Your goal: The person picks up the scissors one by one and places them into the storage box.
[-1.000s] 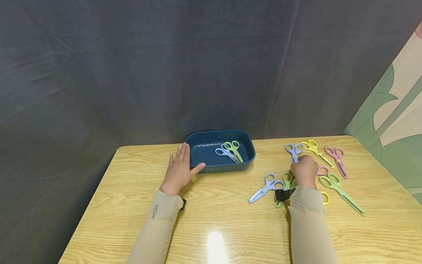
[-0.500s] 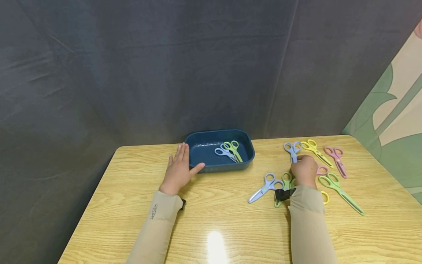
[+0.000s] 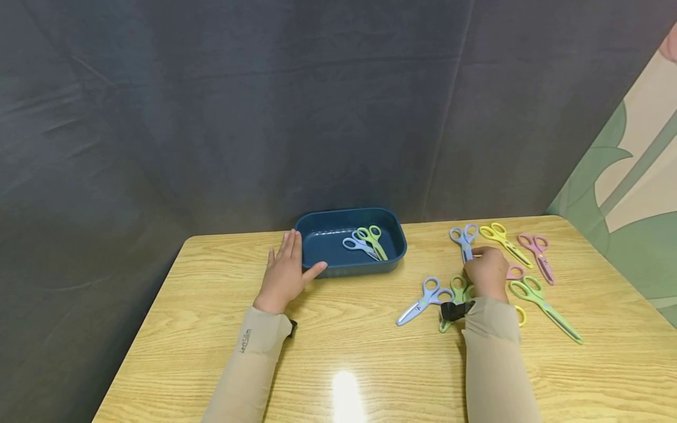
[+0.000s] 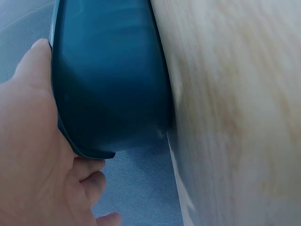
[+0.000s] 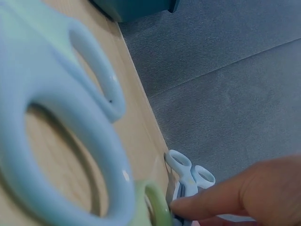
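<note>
A dark blue tray stands at the back of the table with blue scissors and green scissors in it. My left hand rests against the tray's left end and front corner, fingers straight and thumb spread. On the right, my right hand pinches another pair of blue scissors by the blades; their handle loops point toward the back. In the right wrist view, a fingertip presses on these scissors just below the loops. The palm side of this hand is hidden in the head view.
Yellow scissors, pink scissors and long green scissors lie right of my right hand. More blue scissors and green scissors lie left of that wrist. Pink and yellow loops show partly from under the arm. A grey curtain hangs behind the table.
The handles of the blue scissors in my right hand have swung slightly left, away from the yellow pair. My left hand stays at the tray.
</note>
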Demonstrator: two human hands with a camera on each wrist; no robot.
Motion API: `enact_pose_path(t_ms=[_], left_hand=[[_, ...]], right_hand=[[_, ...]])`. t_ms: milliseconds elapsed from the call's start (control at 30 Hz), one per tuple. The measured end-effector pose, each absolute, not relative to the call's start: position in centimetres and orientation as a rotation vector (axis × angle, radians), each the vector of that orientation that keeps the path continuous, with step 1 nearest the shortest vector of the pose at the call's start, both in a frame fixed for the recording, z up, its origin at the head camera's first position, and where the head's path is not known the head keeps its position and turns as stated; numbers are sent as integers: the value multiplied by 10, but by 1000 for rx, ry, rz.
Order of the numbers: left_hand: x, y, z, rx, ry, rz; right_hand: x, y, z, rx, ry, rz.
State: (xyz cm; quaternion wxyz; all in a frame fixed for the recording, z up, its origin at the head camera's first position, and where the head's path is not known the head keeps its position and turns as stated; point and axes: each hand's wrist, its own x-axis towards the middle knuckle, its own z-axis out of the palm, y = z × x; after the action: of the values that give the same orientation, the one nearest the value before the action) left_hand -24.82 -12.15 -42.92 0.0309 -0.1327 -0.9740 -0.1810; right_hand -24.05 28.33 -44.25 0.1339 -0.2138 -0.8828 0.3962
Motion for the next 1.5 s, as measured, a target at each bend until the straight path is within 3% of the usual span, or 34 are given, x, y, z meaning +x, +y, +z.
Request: enact_pose_path(t_ms=[933, 1500], left_hand=[[-248, -121, -429, -413, -3003, -574], [-248, -122, -429, -414, -2993, -606]], right_hand=[[-240, 276, -430, -585, -2513, 1172], [-245, 260, -411, -407, -2397, 1295]])
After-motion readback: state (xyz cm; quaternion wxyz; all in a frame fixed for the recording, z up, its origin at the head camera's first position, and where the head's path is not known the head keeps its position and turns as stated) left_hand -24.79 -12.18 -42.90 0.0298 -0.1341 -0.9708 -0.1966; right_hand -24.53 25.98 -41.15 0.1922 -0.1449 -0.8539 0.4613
